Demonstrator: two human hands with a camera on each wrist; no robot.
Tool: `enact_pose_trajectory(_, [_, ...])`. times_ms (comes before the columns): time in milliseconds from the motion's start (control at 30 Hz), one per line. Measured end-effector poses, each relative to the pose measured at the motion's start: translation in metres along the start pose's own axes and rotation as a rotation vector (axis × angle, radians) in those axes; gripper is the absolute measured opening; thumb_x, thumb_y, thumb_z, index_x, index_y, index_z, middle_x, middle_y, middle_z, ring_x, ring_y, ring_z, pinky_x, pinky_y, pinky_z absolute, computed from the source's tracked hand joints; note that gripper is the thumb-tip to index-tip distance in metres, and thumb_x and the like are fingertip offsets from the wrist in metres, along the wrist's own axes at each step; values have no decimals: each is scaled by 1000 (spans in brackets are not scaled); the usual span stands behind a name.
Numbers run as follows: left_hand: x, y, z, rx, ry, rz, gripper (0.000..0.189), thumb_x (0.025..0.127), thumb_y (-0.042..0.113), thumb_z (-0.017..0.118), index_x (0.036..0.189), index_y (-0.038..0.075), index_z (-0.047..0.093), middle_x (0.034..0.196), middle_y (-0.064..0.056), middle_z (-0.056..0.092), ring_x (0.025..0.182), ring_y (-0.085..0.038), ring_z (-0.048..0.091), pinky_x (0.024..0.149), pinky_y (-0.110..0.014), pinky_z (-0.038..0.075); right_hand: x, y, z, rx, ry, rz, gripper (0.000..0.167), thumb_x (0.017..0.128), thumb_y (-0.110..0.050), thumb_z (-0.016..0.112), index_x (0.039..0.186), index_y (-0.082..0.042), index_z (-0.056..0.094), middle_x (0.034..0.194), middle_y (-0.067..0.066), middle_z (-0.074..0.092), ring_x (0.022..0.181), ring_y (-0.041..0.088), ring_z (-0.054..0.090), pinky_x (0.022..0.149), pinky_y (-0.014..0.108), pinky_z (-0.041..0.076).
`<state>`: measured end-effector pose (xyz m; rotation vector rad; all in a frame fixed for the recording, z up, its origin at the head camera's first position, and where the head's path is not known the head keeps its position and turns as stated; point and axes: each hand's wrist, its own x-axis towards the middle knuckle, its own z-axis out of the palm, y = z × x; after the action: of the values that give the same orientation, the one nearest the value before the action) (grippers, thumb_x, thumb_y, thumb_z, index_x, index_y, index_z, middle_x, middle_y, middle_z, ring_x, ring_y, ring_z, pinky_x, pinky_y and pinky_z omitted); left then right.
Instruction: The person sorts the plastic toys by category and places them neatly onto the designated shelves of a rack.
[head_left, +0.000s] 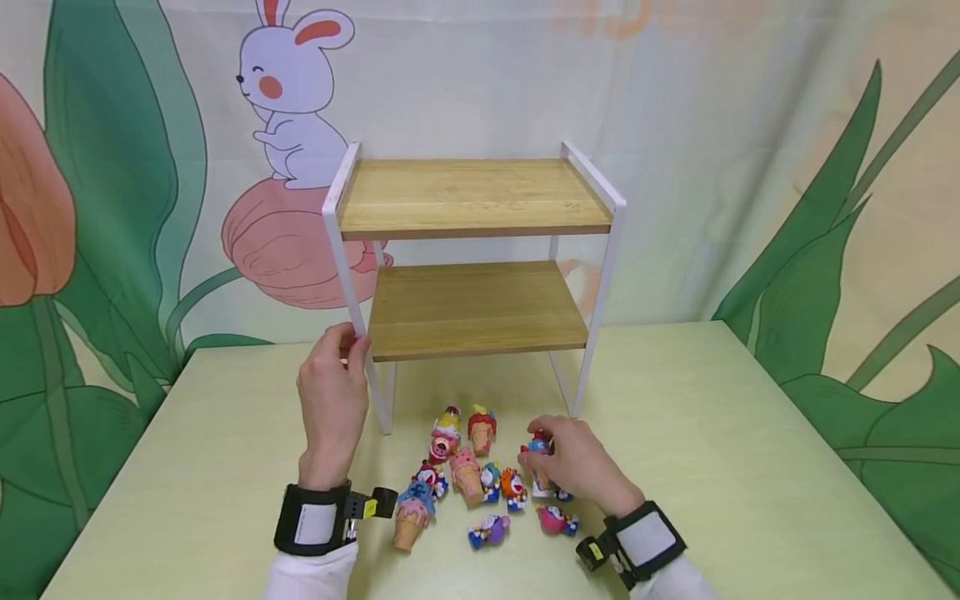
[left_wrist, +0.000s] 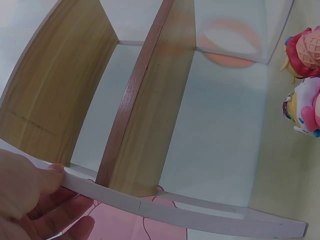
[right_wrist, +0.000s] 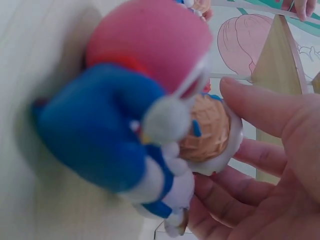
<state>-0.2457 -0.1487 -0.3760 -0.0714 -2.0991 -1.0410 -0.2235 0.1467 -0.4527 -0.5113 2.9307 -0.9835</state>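
My left hand [head_left: 333, 400] pinches the white left leg of a two-tier shelf rack [head_left: 474, 333], thumb in front and fingers behind; the left wrist view shows the hand [left_wrist: 30, 200] at the white frame [left_wrist: 225, 222]. My right hand [head_left: 581, 462] holds an ice cream cone figurine [head_left: 538, 450] with a blue and red top, low over the table. In the right wrist view, its waffle part [right_wrist: 207, 127] with a white rim sits between thumb and fingers. A pink and blue figurine [right_wrist: 115, 110] lies in front of that hand, partly hiding the held one.
Several small figurines lie on the table before the rack, among them a pink cone [head_left: 468, 477], a blue-topped cone [head_left: 412, 512], a purple and blue one [head_left: 489, 531] and an orange one [head_left: 513, 487]. A printed curtain [head_left: 675, 167] hangs behind the table [head_left: 750, 467].
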Motion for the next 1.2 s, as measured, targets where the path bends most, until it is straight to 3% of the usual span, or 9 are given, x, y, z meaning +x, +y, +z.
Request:
enact_pose_trajectory(267, [1,3,3,7,-10,-3,25,94,7,65,116,-5,63,98,-20,66,80,-32,62,65,-43,54,-3,-11,-8,45,110,-3,43,82,-21,81,117,-1,66,92,1,64,69,12,55,55,26,49])
enact_pose_trajectory(433, [-1,4,3,12,-8,-7,25,94,6,64,116,-6,62,98,-21,65,81,-33,62,67,-44,54,-5,-20,-16,40,186,-27,45,80,-22,83,118,-4,67,99,3,65,74,12,56,61,27,50])
enact_pose_trajectory(600, [0,5,3,14,-3,-12,26,94,6,63,117,-6,62,98,-21,65,81,-33,61,68,-44,55,-7,-33,-29,23,260,-110,46,80,-23,83,118,-3,66,103,7,66,78,15,56,65,28,51])
enact_pose_trajectory(867, [-3,1,5,2,-2,0,25,94,5,63,117,-6,61,99,-20,64,82,-33,61,69,-44,55,-6,-57,-51,7,376,-252,44,80,-21,83,117,-3,67,95,4,63,75,14,56,64,26,51])
enact_pose_trajectory(1200, [-3,-2,6,4,-3,7,25,95,4,62,117,-6,59,99,-21,62,82,-33,61,71,-45,55,24,-102,-69,42,442,-375,43,80,-19,83,116,0,66,100,9,64,72,14,58,60,24,51])
